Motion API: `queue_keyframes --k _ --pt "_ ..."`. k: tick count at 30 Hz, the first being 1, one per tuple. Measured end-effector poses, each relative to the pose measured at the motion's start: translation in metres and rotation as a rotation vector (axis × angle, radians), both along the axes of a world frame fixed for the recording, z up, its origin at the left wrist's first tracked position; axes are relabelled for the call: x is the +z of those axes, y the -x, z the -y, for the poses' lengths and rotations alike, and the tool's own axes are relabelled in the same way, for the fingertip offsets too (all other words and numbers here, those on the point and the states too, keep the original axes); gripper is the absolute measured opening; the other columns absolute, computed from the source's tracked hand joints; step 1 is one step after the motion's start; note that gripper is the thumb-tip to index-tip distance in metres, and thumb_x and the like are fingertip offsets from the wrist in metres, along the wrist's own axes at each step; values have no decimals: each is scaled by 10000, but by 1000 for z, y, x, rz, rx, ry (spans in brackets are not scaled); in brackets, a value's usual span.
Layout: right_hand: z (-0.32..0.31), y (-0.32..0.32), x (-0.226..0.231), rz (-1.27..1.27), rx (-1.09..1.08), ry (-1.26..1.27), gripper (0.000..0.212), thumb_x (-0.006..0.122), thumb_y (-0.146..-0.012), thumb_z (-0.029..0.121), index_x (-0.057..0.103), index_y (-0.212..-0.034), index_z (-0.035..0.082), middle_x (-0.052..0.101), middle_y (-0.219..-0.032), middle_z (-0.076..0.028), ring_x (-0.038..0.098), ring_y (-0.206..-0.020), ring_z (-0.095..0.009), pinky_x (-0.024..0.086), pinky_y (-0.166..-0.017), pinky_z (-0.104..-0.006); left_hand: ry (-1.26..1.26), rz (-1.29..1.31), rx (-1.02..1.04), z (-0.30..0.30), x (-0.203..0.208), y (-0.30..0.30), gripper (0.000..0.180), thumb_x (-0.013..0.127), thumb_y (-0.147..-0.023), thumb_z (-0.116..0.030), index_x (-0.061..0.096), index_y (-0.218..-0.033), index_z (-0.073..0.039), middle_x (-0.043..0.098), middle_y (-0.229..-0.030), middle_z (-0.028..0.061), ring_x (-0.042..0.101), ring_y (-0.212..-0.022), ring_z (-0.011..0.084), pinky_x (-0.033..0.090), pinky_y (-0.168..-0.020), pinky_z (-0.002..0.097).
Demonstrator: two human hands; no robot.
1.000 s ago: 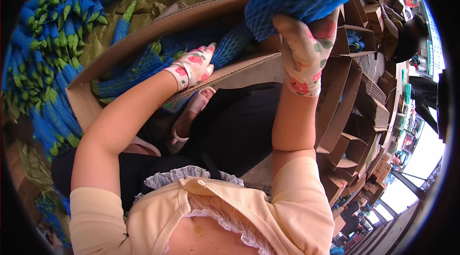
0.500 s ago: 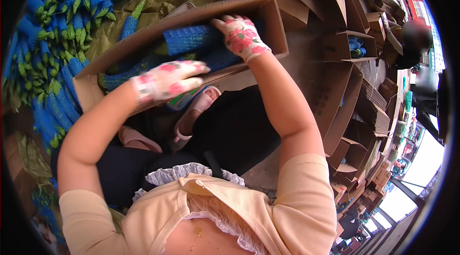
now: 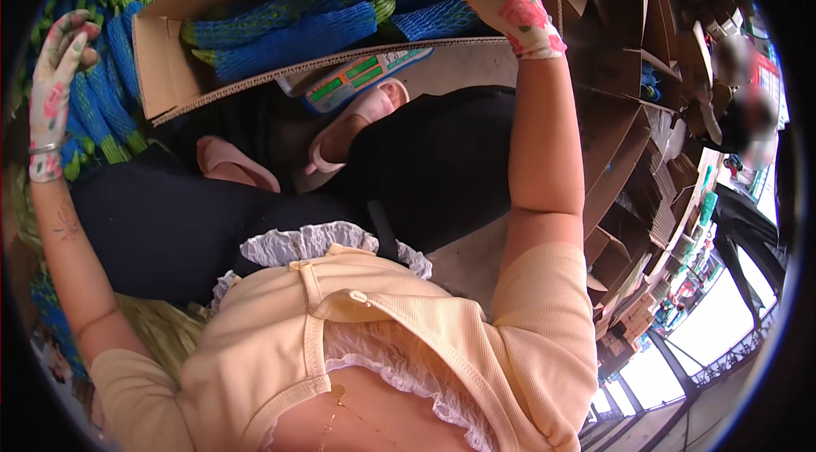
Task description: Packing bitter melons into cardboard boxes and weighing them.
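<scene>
A long cardboard box (image 3: 161,70) stands in front of my knees. Inside lie several long green gourds in blue net sleeves (image 3: 297,40), side by side along its length. My right hand (image 3: 506,2), in a floral glove, is over the box's right end. Its fingers stretch flat toward the left above the sleeved gourds, gripping nothing that I can see. At the far left, my left hand (image 3: 59,82), in a matching glove, is raised with loosely bent fingers apart. It is beside a pile of sleeved gourds (image 3: 98,104) and holds nothing.
A scale with a green display (image 3: 361,78) sits beneath the near side of the box, close to my pink shoes (image 3: 234,167). Open cardboard boxes (image 3: 608,155) stack up along the right. Other people (image 3: 744,104) are at the far right.
My left hand has left the box and swung out to the pile on the left. My right hand has lifted off a sleeved gourd in the box. The view has shifted.
</scene>
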State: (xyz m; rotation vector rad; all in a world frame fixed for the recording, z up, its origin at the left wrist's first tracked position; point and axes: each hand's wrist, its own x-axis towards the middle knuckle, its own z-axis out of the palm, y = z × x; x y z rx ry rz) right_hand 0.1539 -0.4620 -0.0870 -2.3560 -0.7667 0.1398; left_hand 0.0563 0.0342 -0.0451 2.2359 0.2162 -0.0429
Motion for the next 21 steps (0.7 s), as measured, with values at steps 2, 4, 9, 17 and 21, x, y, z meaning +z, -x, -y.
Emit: queue_keyframes --k 2,4,9,17,21 --pt "-5 2 -5 113 77 34 250 592 -845 107 641 -1079 32 670 -953 -169 656 -863 -298 520 -758 -334 17 11 0 -6 -9 5 364 539 -956 -201 508 -1278 -34 586 -1082 30 545 -905 73 439 -828 216" --pt "-8 3 -9 103 113 25 251 595 -843 116 641 -1075 32 668 -954 -173 653 -864 -302 520 -759 -334 30 -20 -39 -9 -18 13 357 531 -959 -178 495 -1281 -27 573 -1107 45 541 -963 87 436 -837 221" --pt "-32 -3 -26 -46 77 187 334 594 -880 181 594 -1199 82 661 -1025 -141 637 -935 -278 490 -833 -330 51 55 -7 -19 -18 30 340 531 -959 -160 500 -1264 -14 566 -1116 52 549 -1005 115 445 -846 244" --pt "-19 -3 -63 -72 115 543 766 687 -763 164 312 -1426 85 376 -1438 -160 376 -1304 -346 387 -1046 -405 -124 234 286 -70 37 21 356 555 -931 -421 586 -964 -67 527 -703 -23 481 -614 60 387 -584 206" --pt "-40 -9 -73 -56 73 660 821 687 -775 190 242 -1459 100 358 -1437 -198 350 -1321 -365 385 -1050 -406 106 -155 393 -148 -62 58 356 598 -914 -350 515 -1098 -57 580 -850 36 541 -653 101 448 -597 219"
